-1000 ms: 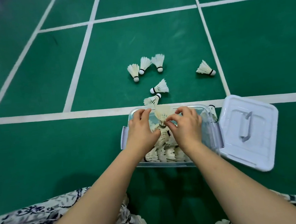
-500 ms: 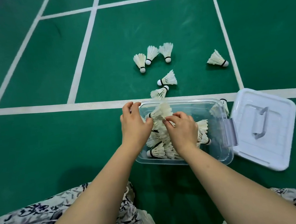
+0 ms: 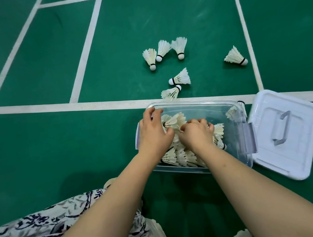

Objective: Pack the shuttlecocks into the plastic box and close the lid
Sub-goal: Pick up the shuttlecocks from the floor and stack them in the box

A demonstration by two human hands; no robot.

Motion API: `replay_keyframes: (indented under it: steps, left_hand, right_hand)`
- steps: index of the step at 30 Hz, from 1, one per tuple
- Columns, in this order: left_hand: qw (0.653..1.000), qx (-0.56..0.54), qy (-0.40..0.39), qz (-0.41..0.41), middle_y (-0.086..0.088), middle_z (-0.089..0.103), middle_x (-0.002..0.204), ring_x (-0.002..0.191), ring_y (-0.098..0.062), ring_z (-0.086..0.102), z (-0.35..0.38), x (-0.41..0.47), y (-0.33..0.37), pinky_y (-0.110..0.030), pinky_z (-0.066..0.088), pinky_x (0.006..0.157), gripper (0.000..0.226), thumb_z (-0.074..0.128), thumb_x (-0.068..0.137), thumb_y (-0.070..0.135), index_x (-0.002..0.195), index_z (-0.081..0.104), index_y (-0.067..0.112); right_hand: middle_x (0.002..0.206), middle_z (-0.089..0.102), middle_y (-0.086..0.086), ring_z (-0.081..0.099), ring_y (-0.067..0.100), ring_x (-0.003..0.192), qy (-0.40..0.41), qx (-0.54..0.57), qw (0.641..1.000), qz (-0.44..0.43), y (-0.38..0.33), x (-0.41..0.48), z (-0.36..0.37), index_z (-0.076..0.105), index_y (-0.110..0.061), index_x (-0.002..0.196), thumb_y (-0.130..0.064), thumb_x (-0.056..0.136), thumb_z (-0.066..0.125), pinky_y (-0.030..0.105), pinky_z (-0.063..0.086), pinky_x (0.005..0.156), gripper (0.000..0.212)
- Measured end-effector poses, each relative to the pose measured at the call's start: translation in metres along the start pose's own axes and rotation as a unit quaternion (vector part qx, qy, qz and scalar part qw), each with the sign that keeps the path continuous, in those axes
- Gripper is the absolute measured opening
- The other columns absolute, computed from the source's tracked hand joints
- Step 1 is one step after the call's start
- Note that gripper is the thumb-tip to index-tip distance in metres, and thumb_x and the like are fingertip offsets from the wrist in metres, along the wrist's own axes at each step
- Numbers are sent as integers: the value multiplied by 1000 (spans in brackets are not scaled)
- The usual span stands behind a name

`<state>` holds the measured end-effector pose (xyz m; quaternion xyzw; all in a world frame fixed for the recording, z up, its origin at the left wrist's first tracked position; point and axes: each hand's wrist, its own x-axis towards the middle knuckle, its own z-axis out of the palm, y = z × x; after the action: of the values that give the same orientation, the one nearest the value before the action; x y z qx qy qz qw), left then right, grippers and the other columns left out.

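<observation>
A clear plastic box (image 3: 239, 129) stands on the green floor, with several white shuttlecocks (image 3: 177, 156) piled in its left half. Both my hands reach inside it. My left hand (image 3: 153, 136) curls at the far left corner around the cork end of the top shuttlecock (image 3: 176, 121). My right hand (image 3: 196, 133), fingers curled down, holds the feathers of that same shuttlecock. The white lid (image 3: 288, 135) with a grey handle lies flat to the right of the box. Several loose shuttlecocks (image 3: 180, 77) lie on the floor beyond the box.
Three shuttlecocks (image 3: 163, 50) lie clustered farther out and a single one (image 3: 235, 57) lies to the right near a white court line. Another shuttlecock (image 3: 241, 103) sits behind the box's far right corner. My patterned clothing (image 3: 47, 226) fills the lower left.
The shuttlecock held upright above the box has been laid on its side on the pile. Both hands have sunk lower into the box; the view has shifted closer and leftward.
</observation>
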<state>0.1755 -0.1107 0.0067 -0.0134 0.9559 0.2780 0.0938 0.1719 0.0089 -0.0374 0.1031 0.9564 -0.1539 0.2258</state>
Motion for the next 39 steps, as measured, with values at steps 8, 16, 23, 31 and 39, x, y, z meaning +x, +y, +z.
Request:
replay_keyframes:
  steps: [8, 16, 23, 31, 39]
  left_hand:
    - [1000, 1, -7, 23, -4, 30, 142, 126, -25, 34, 6, -2, 11, -29, 27, 103, 60, 59, 79, 21, 135, 38, 17]
    - [999, -45, -13, -22, -6, 34, 137, 125, -24, 37, 10, -7, 19, -35, 33, 107, 60, 60, 79, 21, 135, 38, 13]
    - [992, -112, 5, -64, -7, 30, 140, 125, -22, 38, 7, -9, 36, -24, 30, 97, 59, 60, 82, 19, 135, 36, 14]
    - [971, -213, -2, -109, -5, 31, 136, 104, -11, 38, 9, -7, 48, -20, 29, 90, 52, 63, 84, 29, 130, 42, 15]
    - [979, -171, -12, -110, -9, 32, 145, 129, -23, 35, 15, -3, 34, -35, 29, 105, 44, 41, 96, 29, 137, 35, 13]
  right_hand:
    - [134, 46, 2, 36, 24, 128, 85, 122, 989, 8, 10, -13, -17, 51, -23, 127, -27, 81, 53, 43, 19, 112, 47]
    - [129, 51, -2, 38, 20, 125, 134, 145, 979, -45, 28, -31, -23, 51, -25, 124, -17, 85, 49, 38, 21, 110, 40]
    - [127, 54, 0, 45, 23, 120, 102, 211, 953, -194, 22, -52, -19, 47, -19, 130, -23, 78, 55, 37, 31, 102, 52]
    - [114, 64, 5, 58, 25, 102, 149, 331, 924, -122, 16, -46, -22, 57, -14, 117, -19, 94, 47, 31, 40, 80, 25]
    - [82, 62, 1, 47, 11, 56, 96, 372, 921, 66, 44, -16, -24, 62, -13, 99, -24, 97, 45, 22, 33, 49, 20]
